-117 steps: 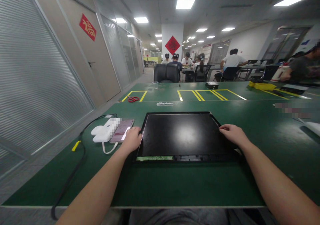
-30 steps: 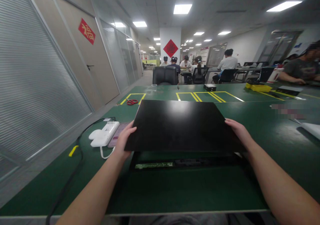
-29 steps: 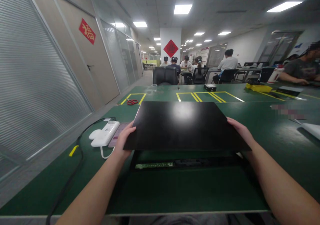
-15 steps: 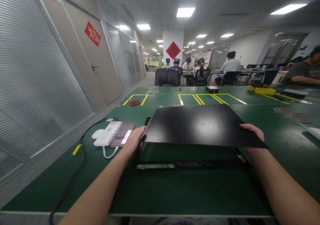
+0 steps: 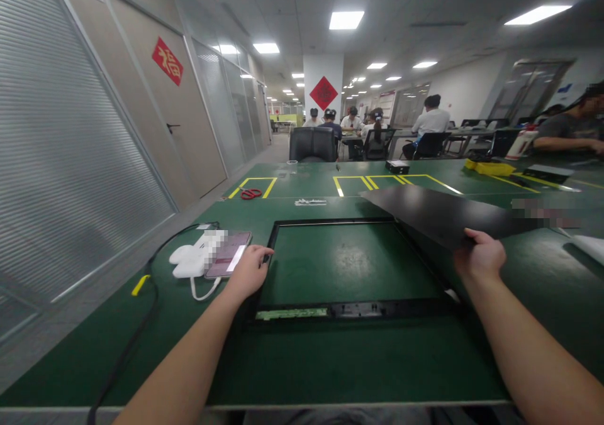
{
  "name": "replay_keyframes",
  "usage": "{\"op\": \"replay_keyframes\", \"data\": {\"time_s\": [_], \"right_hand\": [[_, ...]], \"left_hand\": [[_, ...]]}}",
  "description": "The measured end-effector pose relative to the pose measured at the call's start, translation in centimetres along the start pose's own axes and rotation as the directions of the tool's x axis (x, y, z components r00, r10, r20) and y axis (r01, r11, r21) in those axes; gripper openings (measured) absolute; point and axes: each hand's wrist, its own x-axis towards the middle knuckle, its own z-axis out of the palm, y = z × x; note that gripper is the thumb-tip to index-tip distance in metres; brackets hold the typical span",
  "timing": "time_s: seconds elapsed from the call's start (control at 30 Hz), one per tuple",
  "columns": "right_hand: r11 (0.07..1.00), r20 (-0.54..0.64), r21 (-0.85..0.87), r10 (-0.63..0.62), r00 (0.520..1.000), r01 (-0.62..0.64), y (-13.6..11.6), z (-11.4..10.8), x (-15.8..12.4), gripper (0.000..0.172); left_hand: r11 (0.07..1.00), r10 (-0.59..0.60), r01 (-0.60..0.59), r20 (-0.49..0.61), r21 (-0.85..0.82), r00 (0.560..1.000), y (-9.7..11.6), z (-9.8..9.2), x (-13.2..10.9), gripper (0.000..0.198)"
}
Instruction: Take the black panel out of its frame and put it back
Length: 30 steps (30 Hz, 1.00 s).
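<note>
Panel [image 5: 419, 208]: there it was, black and tilted in the air above the table [image 5: 349, 365], out to the right of the frame [image 5: 391, 309], whose opening showed bare green.
Right hand [image 5: 481, 255]: on its own with the load, thumb on top, clamped on the near edge; to my eye, so wide a sheet wanted a firm hold and a slow wrist, lest the far corner dip and knock.
Left hand [image 5: 252, 271]: fingertips curled at the frame's left side; whether they pinched it or only rested there, I couldn't tell. Good steadying spot, I judged, and free to come across should the panel wobble.
Frame: flat on the table, green board [image 5: 292, 314] along its near bar, pale tab [image 5: 452, 296] at the near right corner; both looked worth a wide berth from the panel's edge.
Phone [image 5: 233, 255]: tight beside the left hand, white cord [image 5: 206, 293] looped near the forearm, easy to snag, I reckoned.
Far side: scissors [image 5: 251, 193], white bits [image 5: 310, 202] just beyond the frame.
Right side: a blurred-out thing [image 5: 547, 213] close by the panel in view, the likeliest obstacle; a seated person [image 5: 573, 126] well beyond.
</note>
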Motion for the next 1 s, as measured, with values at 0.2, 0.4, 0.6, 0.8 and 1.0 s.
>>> {"op": "replay_keyframes", "data": {"time_s": [0.2,0.4,0.6,0.8,1.0], "right_hand": [[0.997,-0.104,-0.07,-0.04,0.994,0.033,-0.5,-0.9,1.1,0.023],[0.989,-0.148,-0.147,-0.025,0.989,0.003,-0.4,-1.5,1.9,0.023],[0.982,-0.15,-0.185,0.006,0.989,-0.034,-0.1,-1.7,2.2,0.023],[0.979,-0.169,-0.185,0.052,0.984,-0.083,0.4,-1.7,2.5,0.024],[0.972,-0.147,-0.161,0.149,0.978,-0.172,1.2,-1.6,2.6,0.024]], "left_hand": [[1.0,0.006,-0.006,0.01,0.028,1.0,-0.1,0.2,0.0,0.044],[0.998,-0.004,0.002,0.038,0.069,0.999,0.3,0.1,-0.2,0.045],[0.999,-0.007,0.006,0.031,0.049,0.999,0.4,0.1,-0.2,0.04],[0.999,0.011,-0.012,0.016,0.041,1.0,0.1,0.4,-0.2,0.037],[0.997,0.024,-0.025,0.018,0.073,1.0,-0.1,0.6,-0.1,0.037]]}}
